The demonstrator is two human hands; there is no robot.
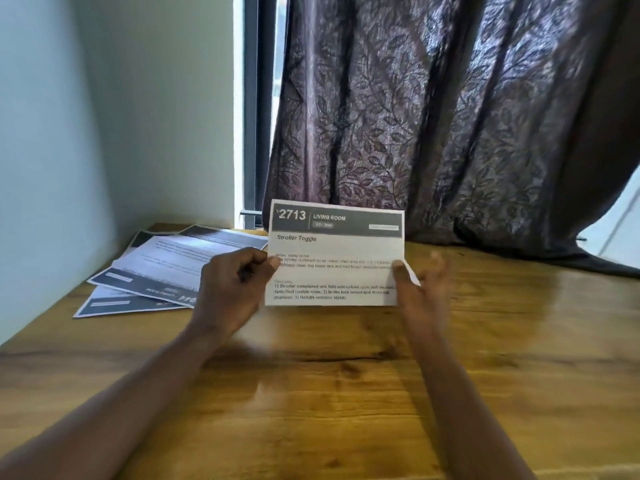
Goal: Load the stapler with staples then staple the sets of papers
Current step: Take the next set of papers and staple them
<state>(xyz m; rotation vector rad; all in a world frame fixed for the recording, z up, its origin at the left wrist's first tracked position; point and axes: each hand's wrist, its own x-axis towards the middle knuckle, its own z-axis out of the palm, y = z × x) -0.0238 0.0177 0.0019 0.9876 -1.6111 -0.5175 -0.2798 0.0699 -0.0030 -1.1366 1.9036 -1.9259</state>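
Across the bottom of the frame two bare forearms reached up over the wooden table [346,393] toward the middle of the picture. At centre, both hands held a set of papers [334,252] upright above the table, its printed face toward the camera, its long axis running left to right and its dark header band with "2713" along the top edge. The left hand [235,285] gripped the left edge, thumb and fingers [273,263] pinching the sheet. The right hand [420,289] was blurred; its thumb pressed the front of the right edge while the other fingers, loosely spread, sat behind the paper. Farther back, at middle left, more printed papers [166,268] lay fanned flat on the table, overlapping one another, their dark header bands toward the near side. Beyond them a pale wall [104,116] filled the upper left, and a dark leaf-patterned curtain [450,116] hung across the upper right, its hem resting on the table's far edge.
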